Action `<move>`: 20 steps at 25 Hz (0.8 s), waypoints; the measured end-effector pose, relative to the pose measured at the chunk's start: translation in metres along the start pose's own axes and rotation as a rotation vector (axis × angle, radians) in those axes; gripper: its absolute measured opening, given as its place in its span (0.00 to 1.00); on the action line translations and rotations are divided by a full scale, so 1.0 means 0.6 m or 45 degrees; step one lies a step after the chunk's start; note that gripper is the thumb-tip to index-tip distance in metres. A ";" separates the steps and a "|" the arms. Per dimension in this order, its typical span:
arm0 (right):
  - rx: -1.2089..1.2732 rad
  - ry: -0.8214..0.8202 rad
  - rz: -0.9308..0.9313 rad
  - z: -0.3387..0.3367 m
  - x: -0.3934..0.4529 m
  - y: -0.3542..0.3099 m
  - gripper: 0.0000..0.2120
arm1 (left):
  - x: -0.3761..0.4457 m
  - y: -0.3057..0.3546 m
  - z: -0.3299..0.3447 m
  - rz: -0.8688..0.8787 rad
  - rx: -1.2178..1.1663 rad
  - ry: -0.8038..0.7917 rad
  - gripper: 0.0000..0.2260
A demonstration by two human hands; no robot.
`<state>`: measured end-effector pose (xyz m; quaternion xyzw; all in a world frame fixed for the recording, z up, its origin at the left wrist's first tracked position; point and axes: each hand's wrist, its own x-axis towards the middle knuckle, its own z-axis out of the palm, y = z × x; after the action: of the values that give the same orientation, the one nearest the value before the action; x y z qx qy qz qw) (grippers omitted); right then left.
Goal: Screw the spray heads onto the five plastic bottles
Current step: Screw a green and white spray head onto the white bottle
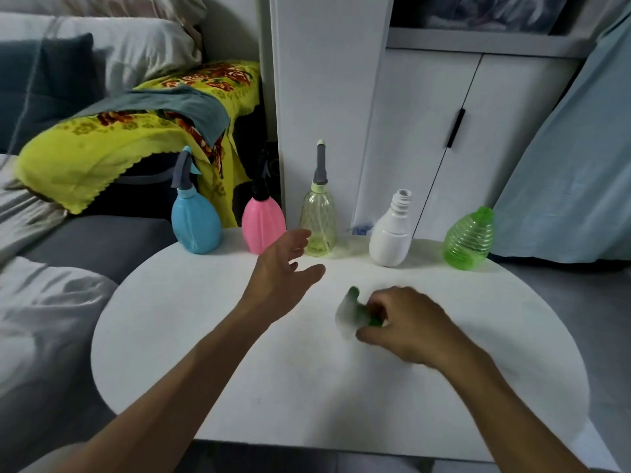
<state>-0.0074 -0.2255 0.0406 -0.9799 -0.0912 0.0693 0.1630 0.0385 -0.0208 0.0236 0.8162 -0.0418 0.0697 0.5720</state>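
Observation:
Five plastic bottles stand in a row along the far edge of the round white table (211, 370). The blue bottle (196, 227), the pink bottle (263, 223) and the clear yellowish bottle (318, 223) carry spray heads. The white bottle (391, 237) and the ribbed green bottle (469, 238) have bare necks. My right hand (406, 324) is closed around a blurred green and white spray head (353, 310) just above the table's middle. My left hand (285, 268) hovers open in front of the pink and yellowish bottles, touching nothing.
A white cabinet (426, 131) with a black handle stands right behind the bottles. A grey sofa (85, 247) with a yellow flowered cloth (102, 145) lies to the left. A light blue curtain (580, 165) hangs at the right.

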 end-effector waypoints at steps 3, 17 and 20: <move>0.521 0.225 0.069 -0.052 0.000 0.026 0.10 | 0.004 0.000 0.006 0.004 -0.020 0.005 0.24; 1.624 1.010 0.189 -0.155 -0.010 0.121 0.02 | 0.097 0.020 0.190 0.137 0.290 -0.072 0.43; 1.681 1.064 0.185 -0.162 -0.015 0.134 0.04 | 0.145 0.012 0.246 -0.033 0.276 -0.063 0.51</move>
<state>0.0121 -0.3317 0.1061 -0.6286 0.1021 -0.2547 0.7277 0.1333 -0.1607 -0.0050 0.8752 -0.0375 0.0463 0.4801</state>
